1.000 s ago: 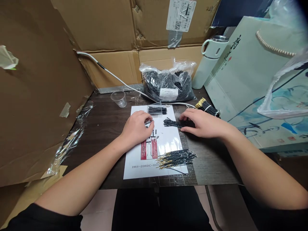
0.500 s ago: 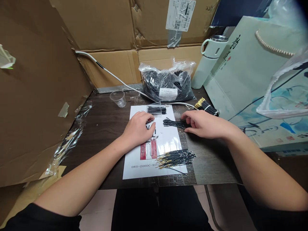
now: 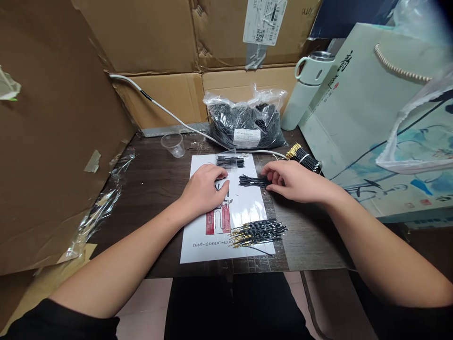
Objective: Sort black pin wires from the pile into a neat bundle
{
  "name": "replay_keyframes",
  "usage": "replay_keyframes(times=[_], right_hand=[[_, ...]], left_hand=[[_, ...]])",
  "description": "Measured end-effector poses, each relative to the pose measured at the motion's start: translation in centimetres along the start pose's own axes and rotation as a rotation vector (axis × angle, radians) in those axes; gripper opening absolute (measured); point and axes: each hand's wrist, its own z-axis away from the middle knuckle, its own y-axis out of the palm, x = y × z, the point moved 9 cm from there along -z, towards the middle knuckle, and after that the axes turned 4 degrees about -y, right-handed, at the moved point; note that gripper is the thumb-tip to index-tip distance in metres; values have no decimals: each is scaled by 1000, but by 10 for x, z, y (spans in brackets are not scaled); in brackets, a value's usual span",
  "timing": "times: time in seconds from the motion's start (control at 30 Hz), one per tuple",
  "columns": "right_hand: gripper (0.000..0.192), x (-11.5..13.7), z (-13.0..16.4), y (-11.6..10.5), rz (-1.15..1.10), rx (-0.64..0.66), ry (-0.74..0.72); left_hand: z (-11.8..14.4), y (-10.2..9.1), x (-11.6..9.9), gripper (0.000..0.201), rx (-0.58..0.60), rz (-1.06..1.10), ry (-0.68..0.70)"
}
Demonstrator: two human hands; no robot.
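- Your left hand lies over the upper left part of the white sheet, fingers curled, a narrow gap between thumb and forefinger. Dark bits show by the fingertips; cannot tell whether you hold them.
- Your right hand is half curled, thumb and fingers about the right end of the black wire bunch. Cannot tell whether you grip it or only touch it.
- The bunch lies roughly crosswise between your hands, its left end fanned on the sheet, its right end hidden by your fingers.
- Just beyond your left fingertips: a clear holder at the sheet's top, black wires lying in it.
- Nearer you: a loose wire pile, many tips gold, over the sheet's lower right edge.
- Behind your right hand: a tied bundle with gold ends.
- Farther back: a plastic bag of dark strands, a tilted clear cup to its left, a pale green bottle to its right.
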Motion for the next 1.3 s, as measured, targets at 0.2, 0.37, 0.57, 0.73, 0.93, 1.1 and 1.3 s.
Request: replay_keyframes(times=[0.2, 0.37, 0.57, 0.73, 0.93, 1.1, 1.3], right_hand=[[34, -5, 3, -4, -34, -12, 4], [34, -5, 2, -1, 15, -19, 21], [36, 5, 0, 1, -55, -57, -19], [38, 1, 0, -2, -4, -71, -6], [48, 6, -2, 0, 36, -99, -15], [48, 10, -2, 0, 24, -109, -47], [35, 10, -1, 6, 115, -40, -136]], left_hand=[[-1, -4, 1, 5, -32, 26, -16], [-1, -3, 1, 6, -22, 32, -17], [-1, -3, -1, 7, -6, 27, -17], [-2, -4, 1, 6, -25, 32, -19], [-2, -4, 2, 7, -23, 36, -22], [-4, -7, 4, 7, -42, 31, -43], [-6, -17, 11, 28, -142, 3, -50]])
